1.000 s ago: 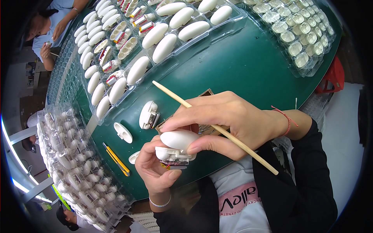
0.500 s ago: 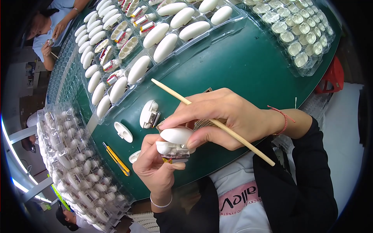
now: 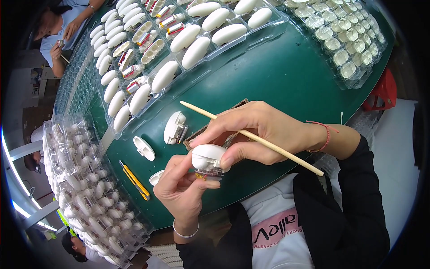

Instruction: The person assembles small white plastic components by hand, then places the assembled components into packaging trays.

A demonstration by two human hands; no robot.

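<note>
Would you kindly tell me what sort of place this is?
Probably an assembly workshop: clear trays of white oval casings, a yellow utility knife on the green table, and another worker beyond.

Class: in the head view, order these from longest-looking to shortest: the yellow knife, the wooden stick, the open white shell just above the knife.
1. wooden stick
2. yellow knife
3. white shell

The stick is probably nearer the camera, which may exaggerate its lead.

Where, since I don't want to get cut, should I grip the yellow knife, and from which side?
Grip the yellow knife, I'd say, by its wider lower-right end, coming from that side: it lies flat, narrow tip pointing up-left.
</note>
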